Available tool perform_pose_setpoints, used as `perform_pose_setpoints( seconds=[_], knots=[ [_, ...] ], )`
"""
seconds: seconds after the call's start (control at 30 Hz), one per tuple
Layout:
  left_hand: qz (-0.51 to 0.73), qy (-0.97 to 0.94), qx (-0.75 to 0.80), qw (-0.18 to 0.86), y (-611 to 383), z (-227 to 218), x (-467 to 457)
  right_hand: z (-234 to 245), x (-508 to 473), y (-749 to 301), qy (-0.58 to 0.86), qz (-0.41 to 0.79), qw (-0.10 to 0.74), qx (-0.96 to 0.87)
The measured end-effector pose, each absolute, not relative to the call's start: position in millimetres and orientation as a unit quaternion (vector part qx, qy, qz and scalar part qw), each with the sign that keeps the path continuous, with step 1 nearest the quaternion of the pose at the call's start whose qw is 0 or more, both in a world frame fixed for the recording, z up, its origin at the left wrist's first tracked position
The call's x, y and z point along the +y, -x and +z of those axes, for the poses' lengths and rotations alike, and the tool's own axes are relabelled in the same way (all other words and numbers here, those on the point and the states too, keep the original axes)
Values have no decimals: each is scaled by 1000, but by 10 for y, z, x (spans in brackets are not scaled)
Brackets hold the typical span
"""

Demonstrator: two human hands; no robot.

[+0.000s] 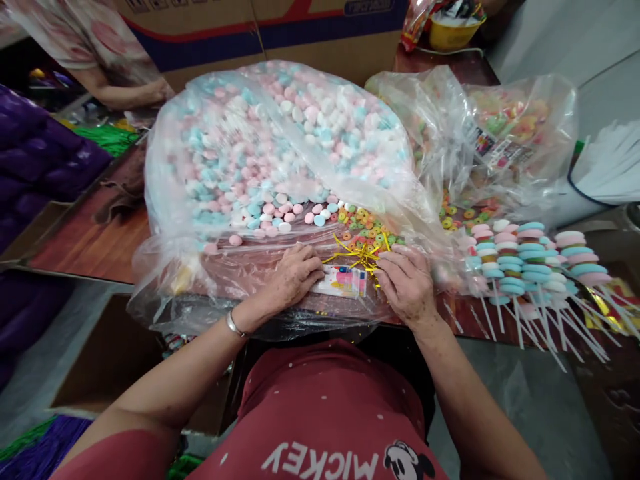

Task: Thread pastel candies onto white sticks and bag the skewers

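Note:
My left hand (298, 279) rests low on the clear plastic sheeting, its fingers bent and closed at the left end of a small printed plastic bag (345, 281). Across from it, my right hand (407, 283) has curled fingertips against a loose heap of gold twist ties (364, 255). Whether a tie is pinched there is hidden by the fingers. Just beyond lie small ring-shaped candies (367, 227) in orange, green and yellow. Pink, blue and white round candies (285, 217) spill from a big clear bag (280, 140).
Candy skewers on white sticks (520, 260) lie at the table's right edge. Behind them are another clear bag (525, 127) and a container of white sticks (595, 193). A large carton (320, 40) stands at the back. Another person's arm (120, 93) reaches in at upper left.

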State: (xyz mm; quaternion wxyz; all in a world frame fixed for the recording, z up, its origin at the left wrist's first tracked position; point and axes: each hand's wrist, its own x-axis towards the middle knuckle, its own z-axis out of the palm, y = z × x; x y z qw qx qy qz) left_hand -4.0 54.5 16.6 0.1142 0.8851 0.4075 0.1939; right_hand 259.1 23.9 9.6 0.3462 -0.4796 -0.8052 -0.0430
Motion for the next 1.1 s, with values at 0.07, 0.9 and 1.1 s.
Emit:
perform_pose_setpoints(
  seconds=[0.07,0.9,1.1],
  knots=[
    [211,-888,395,109,40,145,549,105,232,-2583,479,-54,346,-805],
    [305,-802,373,352,-171,674,401,351,122,-2095,465,337,465,-674],
    [246,-793,397,392,-170,761,494,408,135,-2187,467,272,422,-728]
  ],
)
